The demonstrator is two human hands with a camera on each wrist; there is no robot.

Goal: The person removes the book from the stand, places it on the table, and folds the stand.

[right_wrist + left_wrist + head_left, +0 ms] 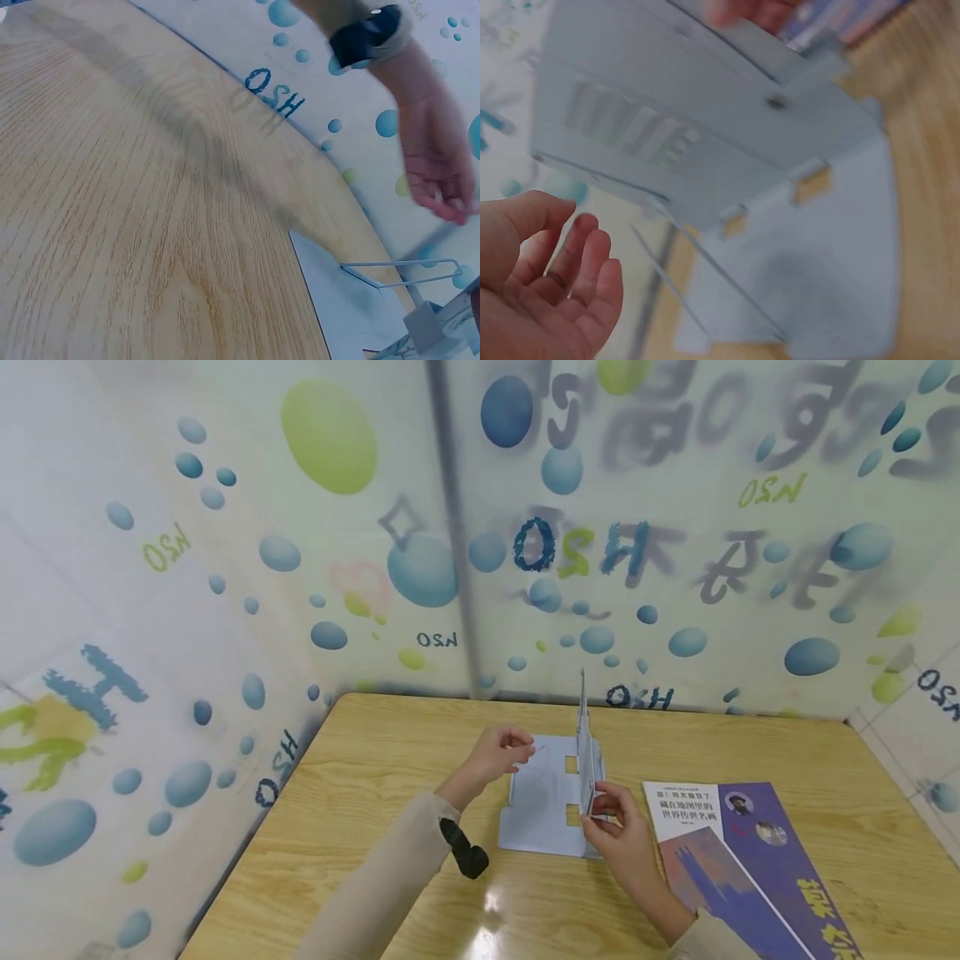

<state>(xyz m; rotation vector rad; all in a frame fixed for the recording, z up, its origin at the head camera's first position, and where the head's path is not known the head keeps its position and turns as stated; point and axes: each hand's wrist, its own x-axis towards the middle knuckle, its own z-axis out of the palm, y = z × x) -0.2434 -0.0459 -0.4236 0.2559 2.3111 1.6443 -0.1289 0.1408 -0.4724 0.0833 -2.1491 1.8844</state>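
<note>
A pale blue-grey metal folding book stand (540, 810) lies with its flat base on the table, its slotted panel (705, 97) raised upright. My right hand (621, 827) pinches the near edge of that panel between thumb and fingers. A thin wire support bar (724, 274) stretches between panel and base in the left wrist view. My left hand (498, 753) hovers over the base's left side, its fingers loosely bent with nothing between them. In the right wrist view, this left hand (436, 154) hangs above the wire bar (405, 262).
Right of the stand lies a purple and white book (780, 852), with Chinese lettering on its cover. The wooden table (375, 752) meets a patterned curtain (360, 568) along its back and left edges. A black strap (465, 850) circles my left wrist.
</note>
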